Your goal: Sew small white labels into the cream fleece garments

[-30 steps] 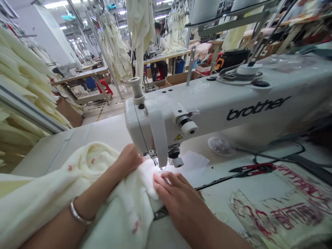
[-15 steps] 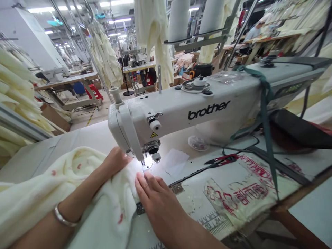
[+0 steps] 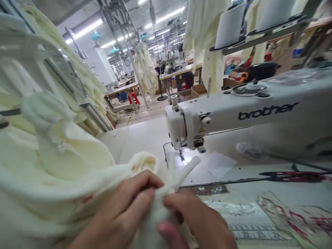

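Cream-coloured soft fabric (image 3: pixel 77 180) with small reddish prints spreads over the left side and runs into my hands. My left hand (image 3: pixel 129 204) is closed on its edge, fingers pinched together. Close beside it, my right hand (image 3: pixel 192 218) grips the same fabric with bent fingers, a little blurred. Between the hands two narrow fabric ends (image 3: pixel 188 171) stick up and away from me. Behind them stands a white sewing machine (image 3: pixel 212 114); its lit needle area (image 3: pixel 182 157) is beyond the fabric, apart from my hands.
Red-and-black thread snips (image 3: pixel 290 176) lie on the table at the right, near a small clear dish (image 3: pixel 251 151) and a white scrap (image 3: pixel 219 163). A printed ruler (image 3: pixel 259 232) runs along the front. Thread cones (image 3: pixel 229 26) and hanging garments (image 3: pixel 145 69) stand behind.
My hands have drawn the fabric back from the needle towards me and come together on it. The view has turned left, so the machine appears further right.
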The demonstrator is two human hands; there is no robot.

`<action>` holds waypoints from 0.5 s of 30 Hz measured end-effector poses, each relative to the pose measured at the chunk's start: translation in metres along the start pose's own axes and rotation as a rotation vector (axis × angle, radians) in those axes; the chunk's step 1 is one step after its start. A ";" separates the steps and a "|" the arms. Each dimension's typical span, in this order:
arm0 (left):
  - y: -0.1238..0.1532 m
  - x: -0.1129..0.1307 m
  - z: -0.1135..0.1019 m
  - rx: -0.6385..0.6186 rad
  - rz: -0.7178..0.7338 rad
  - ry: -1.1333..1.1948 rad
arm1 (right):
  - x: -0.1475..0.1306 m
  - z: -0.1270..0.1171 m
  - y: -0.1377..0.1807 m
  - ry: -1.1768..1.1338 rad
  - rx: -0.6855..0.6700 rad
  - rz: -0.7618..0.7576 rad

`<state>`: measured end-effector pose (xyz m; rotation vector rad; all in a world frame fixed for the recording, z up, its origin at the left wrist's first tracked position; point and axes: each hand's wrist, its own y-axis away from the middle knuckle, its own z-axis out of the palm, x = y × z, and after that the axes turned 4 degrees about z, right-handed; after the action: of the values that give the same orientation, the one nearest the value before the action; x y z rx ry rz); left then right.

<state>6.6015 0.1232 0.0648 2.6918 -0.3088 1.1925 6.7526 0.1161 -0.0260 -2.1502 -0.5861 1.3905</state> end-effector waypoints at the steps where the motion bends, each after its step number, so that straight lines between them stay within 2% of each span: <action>1: 0.006 -0.001 0.003 -0.013 0.001 0.039 | -0.001 -0.006 -0.001 -0.124 -0.060 0.126; 3: 0.010 -0.007 0.007 -0.031 0.005 0.103 | 0.002 -0.019 -0.005 -0.413 -0.269 0.403; 5: 0.009 -0.012 0.009 -0.031 0.001 0.153 | 0.006 -0.033 -0.008 -0.672 -0.441 0.600; 7: 0.003 -0.012 0.012 -0.067 0.006 0.189 | 0.008 -0.044 -0.007 -0.806 -0.501 0.681; 9: -0.005 -0.010 0.016 -0.096 0.017 0.189 | 0.010 -0.049 -0.006 -0.806 -0.492 0.683; 11: -0.015 -0.011 0.019 -0.108 0.027 0.135 | 0.020 -0.052 -0.008 -0.592 -0.503 0.596; 13: -0.020 -0.019 0.015 -0.059 0.047 -0.009 | 0.044 -0.059 -0.017 -0.097 -0.467 0.421; 15: -0.014 -0.034 0.003 0.054 0.101 -0.270 | 0.080 -0.073 -0.029 0.435 -0.333 0.269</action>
<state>6.5849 0.1396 0.0367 2.9179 -0.4610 0.8698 6.8478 0.1741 -0.0388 -2.7775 -0.3870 0.9417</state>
